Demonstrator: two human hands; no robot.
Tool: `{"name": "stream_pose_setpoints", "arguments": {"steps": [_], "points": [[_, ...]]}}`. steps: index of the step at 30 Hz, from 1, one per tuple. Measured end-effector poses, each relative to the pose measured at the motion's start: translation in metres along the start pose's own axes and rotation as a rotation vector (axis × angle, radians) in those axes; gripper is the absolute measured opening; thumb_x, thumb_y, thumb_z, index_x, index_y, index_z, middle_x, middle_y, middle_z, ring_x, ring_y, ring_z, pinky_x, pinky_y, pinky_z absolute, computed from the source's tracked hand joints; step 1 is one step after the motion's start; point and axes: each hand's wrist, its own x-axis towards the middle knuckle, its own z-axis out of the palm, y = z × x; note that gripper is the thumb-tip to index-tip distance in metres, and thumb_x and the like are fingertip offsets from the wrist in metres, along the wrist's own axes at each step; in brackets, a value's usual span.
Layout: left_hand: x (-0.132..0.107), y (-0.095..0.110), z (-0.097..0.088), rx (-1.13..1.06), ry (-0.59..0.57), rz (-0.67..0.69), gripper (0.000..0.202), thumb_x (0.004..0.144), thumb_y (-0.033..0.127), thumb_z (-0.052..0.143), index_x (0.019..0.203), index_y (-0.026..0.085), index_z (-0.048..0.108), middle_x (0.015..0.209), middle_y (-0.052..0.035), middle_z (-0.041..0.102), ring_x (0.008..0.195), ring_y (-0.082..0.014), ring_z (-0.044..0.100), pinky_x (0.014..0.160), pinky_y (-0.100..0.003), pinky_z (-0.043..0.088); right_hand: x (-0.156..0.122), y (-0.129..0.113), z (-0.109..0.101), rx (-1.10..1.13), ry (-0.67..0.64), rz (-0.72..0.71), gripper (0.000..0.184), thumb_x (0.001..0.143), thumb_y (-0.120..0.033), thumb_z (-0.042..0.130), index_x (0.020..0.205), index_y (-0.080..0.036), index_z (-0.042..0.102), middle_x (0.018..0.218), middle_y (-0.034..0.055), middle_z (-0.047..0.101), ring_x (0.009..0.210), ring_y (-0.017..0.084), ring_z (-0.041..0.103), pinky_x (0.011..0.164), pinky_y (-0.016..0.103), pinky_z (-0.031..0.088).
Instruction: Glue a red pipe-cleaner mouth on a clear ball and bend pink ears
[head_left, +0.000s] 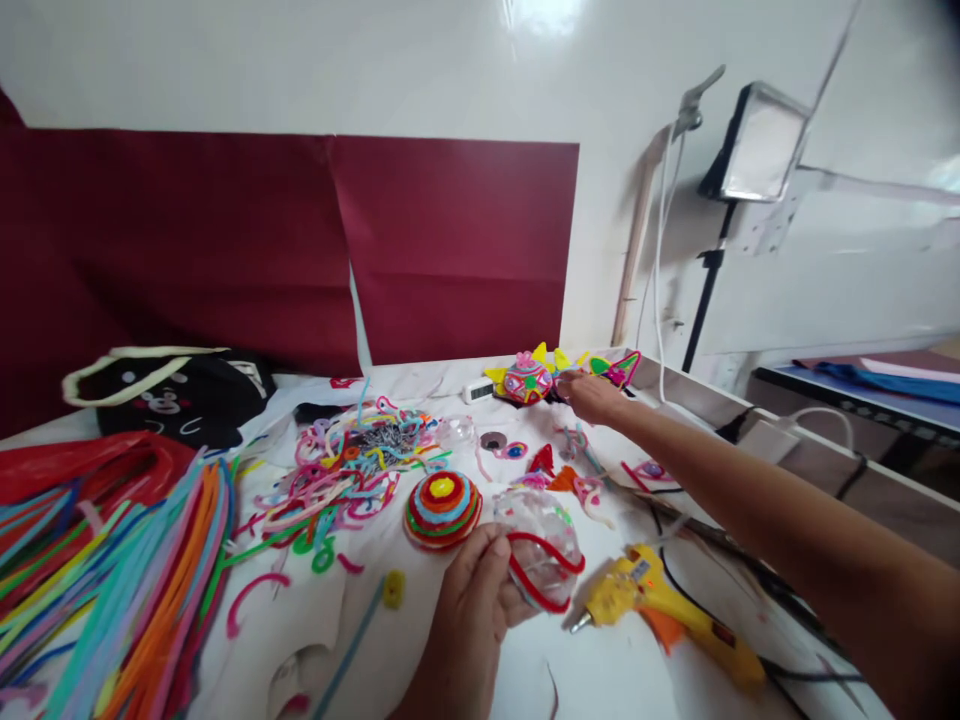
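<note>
My left hand [480, 580] is closed on a clear plastic dome [544, 530] edged with red pipe cleaner. To its left sits a dome [442, 510] covered in rings of coloured pipe cleaner, with a yellow centre. My right hand [592, 395] reaches to the back of the table, beside a bright pipe-cleaner ornament [528, 378] with yellow points. Its fingertips are small and partly hidden, so I cannot see whether they grip anything. A yellow glue gun [637, 590] lies right of the clear dome.
Loose pipe-cleaner scraps [337, 470] are heaped at centre left. Long pipe cleaners [150, 590] fill the front left, near a black bag [180, 395]. A small white digital display [478, 390] stands at the back. Cables [810, 675] run along the right side.
</note>
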Motion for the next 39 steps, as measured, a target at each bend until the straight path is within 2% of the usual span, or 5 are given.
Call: {"name": "stream_pose_setpoints", "arguments": {"steps": [3,10,14,22,39], "points": [[0.002,0.002,0.000,-0.007,-0.027,0.023,0.029,0.074,0.033,0.075,0.091,0.019,0.056,0.079,-0.0028,0.072,0.078,-0.0213,0.072,0.075,-0.037,0.057,-0.019,-0.030,-0.020,0.130,0.038,-0.129,0.020,0.093,-0.017,0.054,0.109,-0.011,0.064,0.115,0.0113,0.063,0.104,0.019,0.061,0.093,0.032,0.047],[0.003,0.004,0.002,0.036,-0.101,0.031,0.022,0.078,0.030,0.069,0.088,0.018,0.053,0.080,-0.0028,0.071,0.074,-0.0194,0.070,0.074,-0.036,0.057,-0.119,-0.092,-0.054,0.631,0.084,-0.482,0.014,0.091,-0.021,0.056,0.100,-0.015,0.065,0.092,0.0037,0.069,0.079,0.012,0.062,0.070,0.023,0.049],[0.001,0.002,0.003,0.072,-0.125,0.053,0.020,0.081,0.028,0.066,0.094,0.017,0.056,0.087,-0.0035,0.071,0.078,-0.0173,0.069,0.073,-0.032,0.056,-0.153,-0.108,-0.048,0.513,0.092,-0.536,0.018,0.090,-0.012,0.053,0.103,-0.014,0.065,0.096,0.0077,0.063,0.086,0.015,0.059,0.077,0.027,0.047],[-0.004,0.000,0.002,0.115,-0.172,0.047,0.025,0.081,0.032,0.066,0.099,0.017,0.058,0.091,-0.0047,0.070,0.084,-0.0190,0.069,0.075,-0.031,0.055,-0.168,-0.127,-0.026,0.215,0.221,-0.474,0.013,0.090,-0.014,0.056,0.092,-0.014,0.069,0.082,0.0051,0.057,0.071,0.015,0.049,0.062,0.026,0.037],[0.003,-0.007,-0.005,0.145,-0.109,0.026,0.041,0.073,0.041,0.073,0.103,0.016,0.060,0.104,-0.0098,0.069,0.089,-0.0236,0.069,0.076,-0.035,0.056,-0.176,-0.133,-0.009,0.218,0.280,-0.455,0.015,0.094,-0.018,0.051,0.097,-0.015,0.065,0.085,0.0066,0.061,0.076,0.018,0.053,0.063,0.029,0.040]]}}
